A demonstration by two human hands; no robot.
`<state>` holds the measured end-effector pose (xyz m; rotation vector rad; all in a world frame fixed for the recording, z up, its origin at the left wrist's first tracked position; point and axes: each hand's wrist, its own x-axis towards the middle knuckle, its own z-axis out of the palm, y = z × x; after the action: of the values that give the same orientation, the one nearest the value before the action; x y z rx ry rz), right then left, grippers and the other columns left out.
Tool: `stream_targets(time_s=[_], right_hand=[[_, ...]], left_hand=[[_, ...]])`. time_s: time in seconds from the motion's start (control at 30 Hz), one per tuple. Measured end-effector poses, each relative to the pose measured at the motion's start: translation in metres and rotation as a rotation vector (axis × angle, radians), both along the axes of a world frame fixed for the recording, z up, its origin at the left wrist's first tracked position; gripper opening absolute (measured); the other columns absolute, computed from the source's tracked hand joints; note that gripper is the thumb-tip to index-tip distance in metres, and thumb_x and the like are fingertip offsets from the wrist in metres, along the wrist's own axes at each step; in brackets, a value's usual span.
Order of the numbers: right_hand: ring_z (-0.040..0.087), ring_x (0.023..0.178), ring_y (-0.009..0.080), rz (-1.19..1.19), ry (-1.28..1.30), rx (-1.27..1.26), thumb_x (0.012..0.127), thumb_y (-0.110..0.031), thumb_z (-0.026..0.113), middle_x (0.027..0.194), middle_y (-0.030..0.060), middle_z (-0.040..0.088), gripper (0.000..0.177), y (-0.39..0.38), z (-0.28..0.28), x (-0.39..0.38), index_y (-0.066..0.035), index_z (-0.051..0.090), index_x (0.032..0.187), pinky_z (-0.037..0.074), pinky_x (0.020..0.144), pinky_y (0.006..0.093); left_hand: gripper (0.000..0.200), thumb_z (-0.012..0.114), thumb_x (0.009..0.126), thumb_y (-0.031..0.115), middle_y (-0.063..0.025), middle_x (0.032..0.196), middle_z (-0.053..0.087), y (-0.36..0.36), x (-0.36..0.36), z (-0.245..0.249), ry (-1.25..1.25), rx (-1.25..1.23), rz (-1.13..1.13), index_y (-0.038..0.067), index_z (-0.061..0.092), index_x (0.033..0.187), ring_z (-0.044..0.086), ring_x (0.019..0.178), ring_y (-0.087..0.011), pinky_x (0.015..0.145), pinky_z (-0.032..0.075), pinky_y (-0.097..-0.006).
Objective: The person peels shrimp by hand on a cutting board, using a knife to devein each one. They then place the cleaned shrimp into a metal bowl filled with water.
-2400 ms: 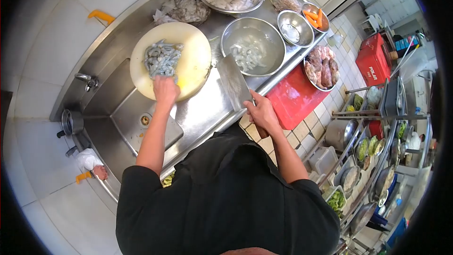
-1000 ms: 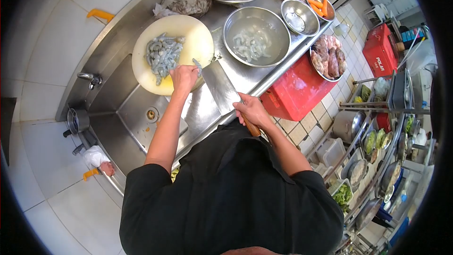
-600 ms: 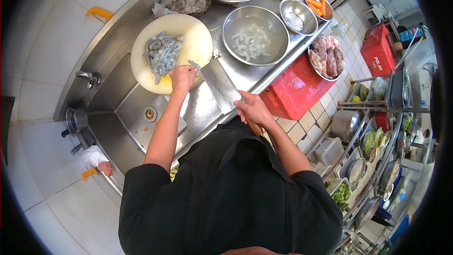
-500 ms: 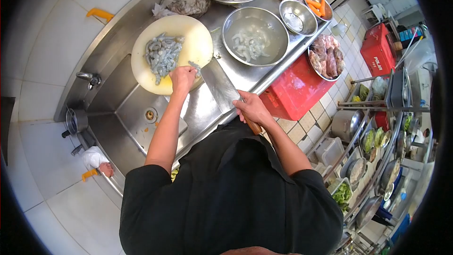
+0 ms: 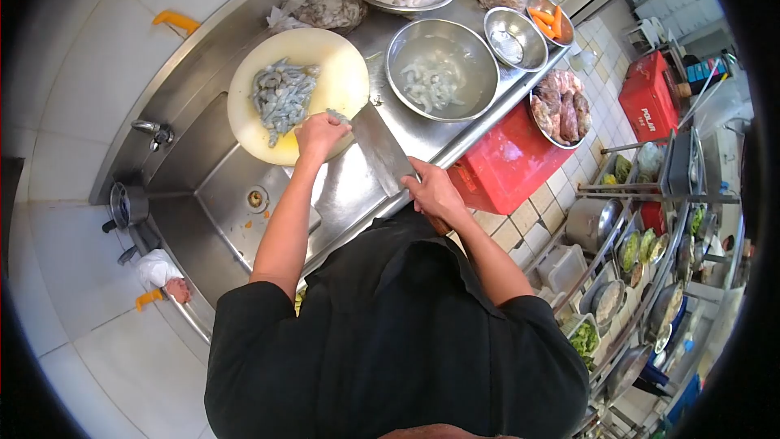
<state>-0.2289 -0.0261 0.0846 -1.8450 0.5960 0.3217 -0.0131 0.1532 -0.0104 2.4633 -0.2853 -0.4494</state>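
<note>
1. Stainless steel counter [image 5: 348, 189] set against white wall tiles, seen from above the person's black-clad shoulders.
2. One grey shrimp [image 5: 336, 116] is pinched at the fingertips of the left hand [image 5: 319, 135]. The hand sits curled at the near edge of a round, pale cutting board [image 5: 343, 73].
3. Just right of that hand lies the broad blade of a cleaver [image 5: 380, 146], with its far corner close beside the pinched shrimp. Whether steel meets shrimp cannot be told.
4. The right hand [image 5: 435, 191] has its fingers wrapped tight around the cleaver's handle, which is almost wholly hidden in the grip.
5. Beyond the left hand's fingers, a pile of raw shrimp [image 5: 280, 96] lies heaped on the middle of the board, apart from the hand.
6. Beyond the right hand and past the blade's tip stands a large steel bowl [image 5: 479, 61], with pale peeled pieces in its bottom.
7. Under the left forearm the sink basin [image 5: 219, 187] drops below the counter. A tap [image 5: 150, 130] stands well off to the left of the hand.
8. Right of the right hand, below the counter edge, sits a red box [image 5: 504, 171]. Just beyond it is a round tray of raw meat [image 5: 559, 110].
9. Farther out on the counter are a small steel bowl [image 5: 513, 36] and a dish of carrots [image 5: 551, 23].
</note>
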Motion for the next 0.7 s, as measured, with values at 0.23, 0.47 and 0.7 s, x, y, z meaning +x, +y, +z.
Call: stream_targets(time_s=[0.23,0.47,0.7], right_hand=[[0.063,0.051,0.0179,-0.019,0.005,-0.044,0.095,-0.017,0.063,0.064,0.0139,0.065,0.053,-0.003,-0.003,0.000,0.000,0.053,0.144,0.054,0.057,0.0360],[0.063,0.051,0.0173,-0.032,0.006,-0.015,0.095,-0.017,0.062,0.065,0.0141,0.065,0.050,-0.003,-0.010,-0.002,-0.002,0.056,0.143,0.054,0.055,0.0355],[0.058,0.048,0.0113,-0.064,-0.065,0.045,0.098,-0.014,0.061,0.065,0.0044,0.060,0.048,-0.004,-0.006,-0.006,-0.002,0.054,0.144,0.048,0.046,0.0299]], left_hand=[[0.022,0.071,0.070,0.030,-0.0124,0.089,0.076,0.006,0.003,0.007,-0.006,0.181,-0.021,0.013,0.076,0.084,0.070,0.089,-0.0316,0.092,0.043,-0.0487],[0.023,0.071,0.072,0.031,-0.0135,0.083,0.074,0.018,0.004,0.038,-0.027,0.024,0.061,0.009,0.072,0.080,0.069,0.086,-0.0348,0.092,0.045,-0.0518],[0.025,0.074,0.075,0.029,-0.0158,0.080,0.073,-0.012,0.002,0.025,-0.220,0.133,-0.178,0.006,0.073,0.082,0.070,0.078,-0.0340,0.081,0.054,-0.0431]])
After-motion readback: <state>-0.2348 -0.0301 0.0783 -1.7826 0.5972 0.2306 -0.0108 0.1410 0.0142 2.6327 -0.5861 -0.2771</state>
